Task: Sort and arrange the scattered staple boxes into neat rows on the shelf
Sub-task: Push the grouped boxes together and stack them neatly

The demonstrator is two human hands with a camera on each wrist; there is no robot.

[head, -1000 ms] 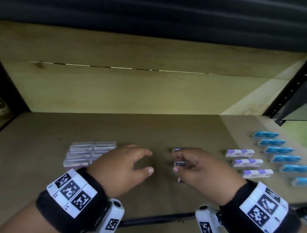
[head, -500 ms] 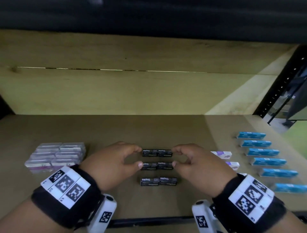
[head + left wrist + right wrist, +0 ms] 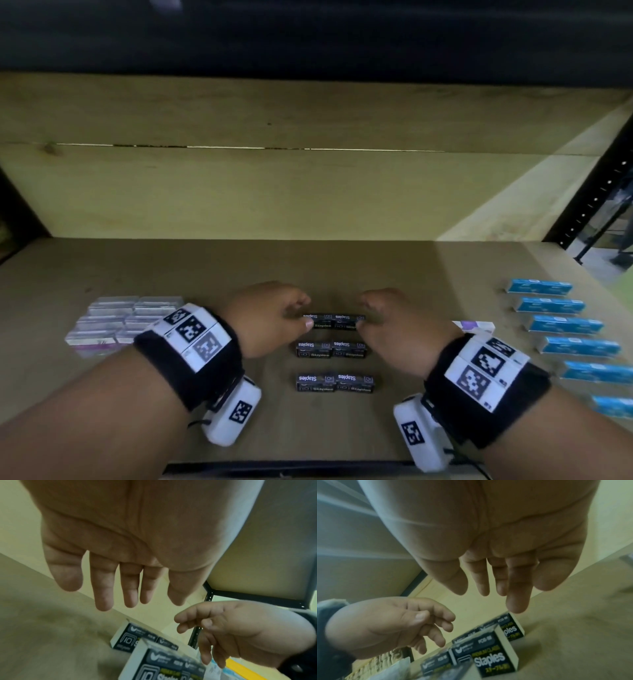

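Three rows of black staple boxes, two boxes per row, lie mid-shelf in the head view: far row (image 3: pixel 334 321), middle row (image 3: pixel 331 349), near row (image 3: pixel 335 383). My left hand (image 3: pixel 305 312) is at the far row's left end and my right hand (image 3: pixel 363 316) at its right end. In the left wrist view the left hand (image 3: pixel 120 588) hangs with loose, nearly straight fingers above the black boxes (image 3: pixel 137 638) and holds nothing. The right hand (image 3: pixel 496 581) likewise hovers empty over the black boxes (image 3: pixel 488 658). Whether any fingertip touches a box is unclear.
A block of pale white-purple boxes (image 3: pixel 120 322) lies to the left. A column of blue boxes (image 3: pixel 565 325) runs down the right side, with one white-purple box (image 3: pixel 479 327) behind my right wrist. A plywood back wall (image 3: pixel 274 192) and a black post (image 3: pixel 599 192) bound the shelf.
A second ago my hands were closed in over the black boxes. They parted, uncovering three rows, then drew in at the ends of the far row. The head view shifted.
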